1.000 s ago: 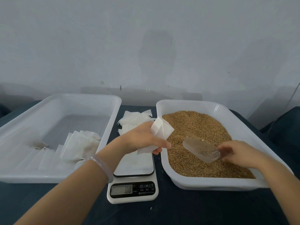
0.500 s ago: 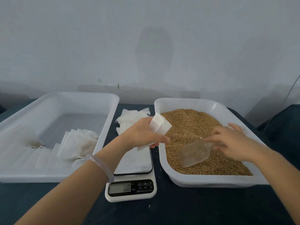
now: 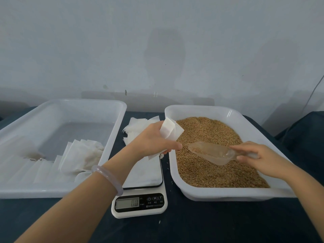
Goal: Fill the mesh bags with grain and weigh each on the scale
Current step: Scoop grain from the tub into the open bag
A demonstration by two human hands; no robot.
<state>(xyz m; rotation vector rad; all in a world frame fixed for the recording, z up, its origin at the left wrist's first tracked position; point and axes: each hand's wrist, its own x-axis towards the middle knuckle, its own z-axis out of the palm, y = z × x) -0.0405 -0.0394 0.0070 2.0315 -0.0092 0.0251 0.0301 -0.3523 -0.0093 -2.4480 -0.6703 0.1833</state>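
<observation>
Your left hand (image 3: 154, 142) hides the middle of the mesh bag (image 3: 171, 131) it grips, fingers and thumb curled round it. Only the bag's white top shows above your knuckles, and a corner shows below. You hold it at the left rim of the right tray (image 3: 219, 194), wrist bent, with a pale bracelet (image 3: 108, 178) on the forearm.

Your right hand (image 3: 257, 156) pinches the handle of the one clear scoop (image 3: 210, 152), and your fingers cover most of that handle. The scoop's mouth points left towards the bag, over the grain (image 3: 210, 172). You cannot tell whether the brown is inside it or seen through it.

The one scale (image 3: 140, 204) stands between the two trays, its digits too blurred to read. The flat bags (image 3: 84, 155) in the left tray (image 3: 52, 192) overlap past counting. Your hand cuts off the stack of empty bags (image 3: 138, 125) behind the scale.
</observation>
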